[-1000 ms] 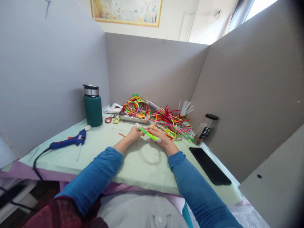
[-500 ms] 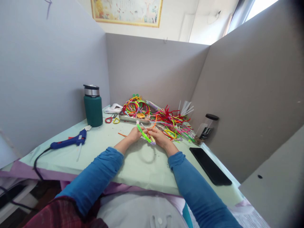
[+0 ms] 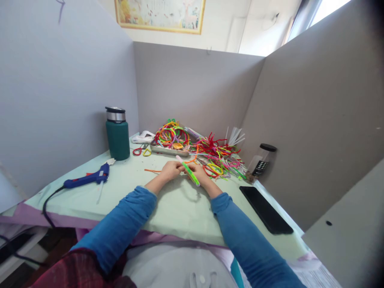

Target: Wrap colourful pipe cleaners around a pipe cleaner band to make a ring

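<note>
Over the middle of the table, my two hands meet with their fingertips close together. My right hand [image 3: 200, 175] is closed on a hoop [image 3: 191, 173] covered in bright green pipe cleaner with a pale pink end, now turned nearly edge-on. An orange pipe cleaner [image 3: 152, 171] runs through the closed fingers of my left hand [image 3: 171, 171], one end jutting out to the left. Another orange stretch [image 3: 195, 153] curves up behind the right hand. The fingertips partly hide where the orange piece meets the hoop.
Behind my hands, a metal tray [image 3: 171, 151] of colourful hoops stands beside a heap of pipe cleaners [image 3: 219, 150]. A blue glue gun [image 3: 88, 179] and green bottle [image 3: 117, 138] are at left. A black phone [image 3: 265, 210] and clear jar [image 3: 260, 162] are at right. Grey partitions [image 3: 198, 84] enclose the table.
The hoop has turned from showing its curve to nearly edge-on and shifted slightly right. The orange pipe cleaner's left end reaches farther left. Both hands stay in nearly the same place.
</note>
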The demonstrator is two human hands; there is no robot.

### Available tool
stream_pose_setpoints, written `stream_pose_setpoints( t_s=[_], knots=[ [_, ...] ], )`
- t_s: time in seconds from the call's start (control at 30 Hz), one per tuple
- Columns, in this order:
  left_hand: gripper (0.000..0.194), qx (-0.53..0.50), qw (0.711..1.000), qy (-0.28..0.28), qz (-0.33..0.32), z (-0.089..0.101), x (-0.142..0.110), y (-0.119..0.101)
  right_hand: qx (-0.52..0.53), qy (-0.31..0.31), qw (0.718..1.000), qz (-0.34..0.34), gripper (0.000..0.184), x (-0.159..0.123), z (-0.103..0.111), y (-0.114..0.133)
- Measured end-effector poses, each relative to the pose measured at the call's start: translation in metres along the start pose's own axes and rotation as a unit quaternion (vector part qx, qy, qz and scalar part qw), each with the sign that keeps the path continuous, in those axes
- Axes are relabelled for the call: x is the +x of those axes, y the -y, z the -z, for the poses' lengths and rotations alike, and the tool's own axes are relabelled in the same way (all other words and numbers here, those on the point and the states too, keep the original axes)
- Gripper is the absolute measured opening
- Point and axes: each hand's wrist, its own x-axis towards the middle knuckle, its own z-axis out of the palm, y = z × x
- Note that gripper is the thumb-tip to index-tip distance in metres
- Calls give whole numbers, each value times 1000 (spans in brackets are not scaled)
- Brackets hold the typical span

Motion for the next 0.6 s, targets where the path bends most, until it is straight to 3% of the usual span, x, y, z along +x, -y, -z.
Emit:
stream_pose_setpoints(
  t_s=[0.17, 0.3, 0.5, 0.6],
  knots=[
    [27, 19, 999, -17, 35, 1, -1, 0, -80, -37, 996, 22, 20, 1, -5, -7],
    [30, 5, 1000, -28, 4, 0, -1, 0, -69, -54, 996, -2, 18, 3, -6, -10],
    [21, 25, 980, -180, -85, 3, -1, -1, 47, -122, 987, -93, 11, 6, -1, -10],
    [24, -11, 984, -160, -77, 2, -2, -2, 137, -150, 973, -111, 9, 6, 1, -7]
  ],
)
